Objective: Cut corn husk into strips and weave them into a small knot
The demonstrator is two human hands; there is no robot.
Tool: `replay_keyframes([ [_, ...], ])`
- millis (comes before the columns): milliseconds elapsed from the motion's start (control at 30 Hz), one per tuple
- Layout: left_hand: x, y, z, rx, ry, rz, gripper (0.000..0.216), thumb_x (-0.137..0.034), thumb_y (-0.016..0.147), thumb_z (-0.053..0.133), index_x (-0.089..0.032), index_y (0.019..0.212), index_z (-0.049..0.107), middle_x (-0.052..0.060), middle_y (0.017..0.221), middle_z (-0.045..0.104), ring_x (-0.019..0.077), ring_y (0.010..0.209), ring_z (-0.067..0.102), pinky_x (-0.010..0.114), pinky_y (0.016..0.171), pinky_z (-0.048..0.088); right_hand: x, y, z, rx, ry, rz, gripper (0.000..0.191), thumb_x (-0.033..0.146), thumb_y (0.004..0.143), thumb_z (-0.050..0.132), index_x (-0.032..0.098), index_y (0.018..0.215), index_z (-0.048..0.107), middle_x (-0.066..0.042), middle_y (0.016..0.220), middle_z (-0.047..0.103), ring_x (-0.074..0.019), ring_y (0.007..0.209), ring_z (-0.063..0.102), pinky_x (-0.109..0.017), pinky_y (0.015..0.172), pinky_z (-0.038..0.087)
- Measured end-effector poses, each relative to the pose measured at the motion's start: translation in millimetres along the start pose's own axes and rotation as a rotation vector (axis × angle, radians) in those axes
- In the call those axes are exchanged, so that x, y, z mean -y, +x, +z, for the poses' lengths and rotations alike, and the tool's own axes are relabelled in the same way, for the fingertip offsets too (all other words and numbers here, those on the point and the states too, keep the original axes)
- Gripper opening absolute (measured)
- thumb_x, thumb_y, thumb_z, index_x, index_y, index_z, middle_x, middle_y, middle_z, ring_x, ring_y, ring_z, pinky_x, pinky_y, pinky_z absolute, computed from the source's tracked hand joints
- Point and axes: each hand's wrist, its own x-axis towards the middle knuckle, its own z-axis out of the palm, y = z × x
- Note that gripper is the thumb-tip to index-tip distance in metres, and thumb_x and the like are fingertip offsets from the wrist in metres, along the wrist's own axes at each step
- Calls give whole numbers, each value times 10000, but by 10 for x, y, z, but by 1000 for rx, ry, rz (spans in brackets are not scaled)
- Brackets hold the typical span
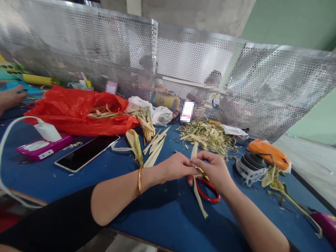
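My left hand [176, 168] and my right hand [214, 168] meet over the blue table [162, 213], both pinching a pale dried husk strip [198, 196] that runs between the fingers and hangs down toward me. Red-handled scissors [208, 190] sit in my right hand, their loops showing under the palm. A gold bangle [139, 180] circles my left wrist. Loose husk strips [154, 147] lie just beyond my left hand.
A pile of shredded husk [208, 136] lies behind my hands. A red plastic bag [78, 110] with husks, a dark phone [86, 153] and a pink device [43, 147] are left. Thread spool [250, 164] and orange object [270, 153] are right. Perforated metal screen [183, 66] backs the table. Another person's hand [10, 98] is far left.
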Motion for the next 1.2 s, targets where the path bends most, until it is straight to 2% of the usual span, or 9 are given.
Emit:
replay_keyframes([
  [100,-27,-21,39,25,-33,-25,233,-334,745,634,-164,601,704,7,515,625,75,409,378,226,445,262,-43,-11,51,-138,72,58,250,378,761,659,182,624,585,43,512,508,-112,487,458,-243,491,379],
  [200,-55,-44,47,54,-35,-27,234,-321,735,648,-165,567,697,17,531,635,77,427,416,222,460,301,-50,-3,41,-178,-41,-8,242,355,788,636,184,623,584,34,520,524,-126,512,490,-252,514,400],
  [367,-21,8,-45,-60,-237,-105,304,-420,743,667,-139,635,703,44,637,677,92,499,511,215,492,366,51,-20,-108,-382,-491,-453,128,266,883,561,194,913,663,-62,886,670,-211,860,603,-350,769,442],
  [433,-6,49,-100,-121,-412,-161,292,-409,738,680,-127,672,707,45,659,682,107,542,552,224,541,416,107,-53,-134,-300,-641,-695,153,190,903,527,197,996,648,-65,896,670,-201,850,600,-362,794,418],
  [567,-15,93,-164,-167,-630,-181,188,-299,739,685,-114,730,715,50,693,688,118,629,601,207,573,430,125,-114,2,128,-922,-979,238,111,915,442,148,1073,617,-60,821,646,-192,763,574,-355,761,415],
  [667,-29,89,-158,-147,-622,-158,141,-213,690,732,-108,785,728,43,704,687,95,607,586,190,551,404,52,-125,150,211,-1091,-1005,200,108,921,436,123,986,625,-74,821,623,-216,803,564,-400,905,406],
  [800,-35,79,-127,-161,-602,-124,109,-157,661,761,-103,749,725,23,678,670,65,570,555,182,576,405,-14,-117,203,170,-1147,-998,241,109,938,398,156,813,599,-58,774,592,-210,779,550,-435,999,363],
  [1000,8,98,-131,-230,-638,-150,198,-173,601,820,-103,765,734,59,757,706,87,628,597,198,616,431,18,-129,166,127,-875,-1004,333,69,933,283,191,779,552,-30,710,577,-172,719,536,-354,898,417],
  [1200,5,87,-141,-256,-645,-130,194,-188,606,812,-93,761,742,81,759,719,130,704,642,232,699,484,44,-160,179,149,-800,-993,295,54,903,311,188,782,544,-26,681,559,-167,683,524,-334,813,424],
])
